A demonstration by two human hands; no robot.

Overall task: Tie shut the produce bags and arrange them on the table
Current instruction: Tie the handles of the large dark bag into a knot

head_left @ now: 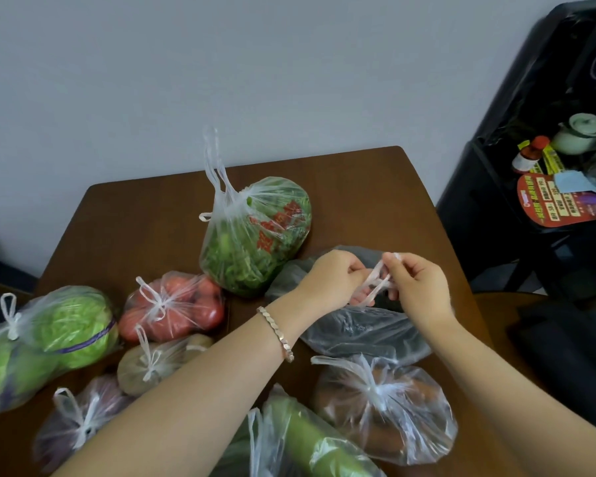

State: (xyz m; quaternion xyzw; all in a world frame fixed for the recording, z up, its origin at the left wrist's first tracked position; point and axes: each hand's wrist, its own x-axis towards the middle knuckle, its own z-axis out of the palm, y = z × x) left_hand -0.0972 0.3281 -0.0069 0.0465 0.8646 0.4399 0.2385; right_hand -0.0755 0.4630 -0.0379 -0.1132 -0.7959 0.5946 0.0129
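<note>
Over the middle right of the brown table, my left hand and my right hand each pinch a white handle of a clear bag of dark vegetables. The two handles cross between my fingers. A bag of leafy greens stands behind my hands with its handles loose and upright. Knotted bags lie to the left: tomatoes, cabbage, potatoes and purple onions. In front lie a knotted bag of brown produce and a bag with a long green vegetable.
A black stand at the right holds a pale teapot, a red-capped bottle and a red printed card. A dark chair back sits beside the table's right edge. The grey wall runs behind the table.
</note>
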